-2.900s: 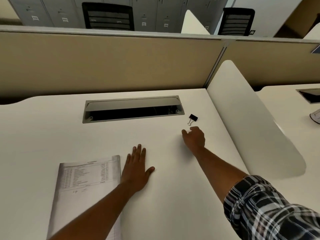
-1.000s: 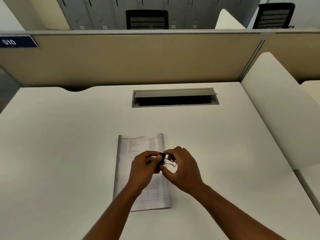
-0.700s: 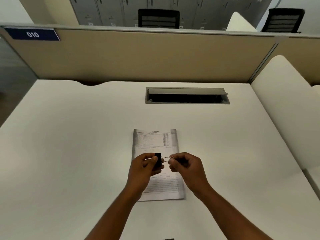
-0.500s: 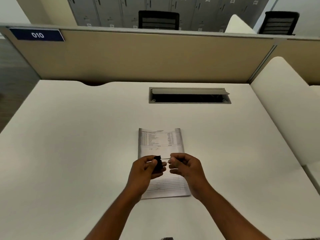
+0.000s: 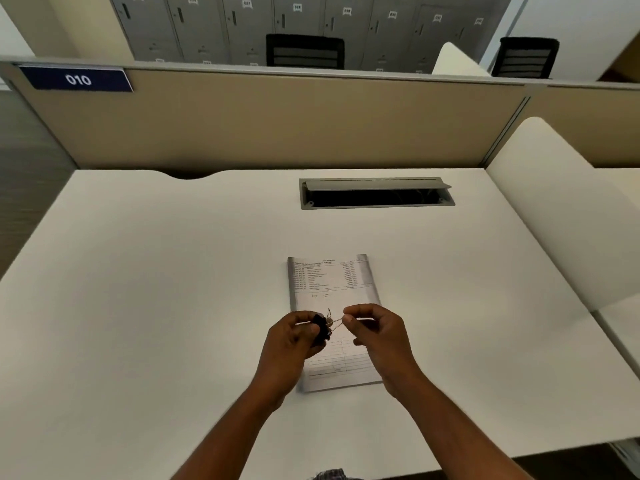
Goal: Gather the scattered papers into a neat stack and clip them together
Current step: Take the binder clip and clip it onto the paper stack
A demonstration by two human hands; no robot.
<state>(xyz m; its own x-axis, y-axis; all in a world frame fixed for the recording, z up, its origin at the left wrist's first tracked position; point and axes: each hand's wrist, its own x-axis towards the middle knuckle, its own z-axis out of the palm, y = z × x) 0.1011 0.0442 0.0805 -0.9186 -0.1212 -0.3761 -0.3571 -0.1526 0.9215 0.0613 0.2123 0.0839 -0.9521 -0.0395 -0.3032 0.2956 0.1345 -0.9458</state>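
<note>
- Papers (image 5: 330,282) lie as one squared stack flat on the white desk (image 5: 138,289), printed side up — far end pokes out beyond the fingertips, near end sits under and between both wrists.
- Binder clip (image 5: 322,328) is held in the air above the middle of the stack, between the two hands; not on the sheets yet.
- Left hand (image 5: 294,344) has fingers curled round the clip's black body, thumb and forefinger pinching it, body mostly hidden behind the fingertips.
- Right hand (image 5: 377,332) pinches the end of one silver wire handle between thumb and forefinger, other fingers curled in loosely — handle runs from those fingertips leftward to the black body.
- Second wire handle sticks up just beyond the left fingertips, free.
- Cannot tell if the clip mouth is spread or closed, too small and covered.
- Both forearms come in from the near edge of the desk, hands nearly touching.
- Cable tray slot (image 5: 376,194) with its grey flap raised is well beyond the fingers, near the far edge.
- Beige partition (image 5: 277,123) stands behind it, blue label "010" (image 5: 77,79) at its top left.
- White curved divider (image 5: 561,209) is well off to the right of the right hand.
</note>
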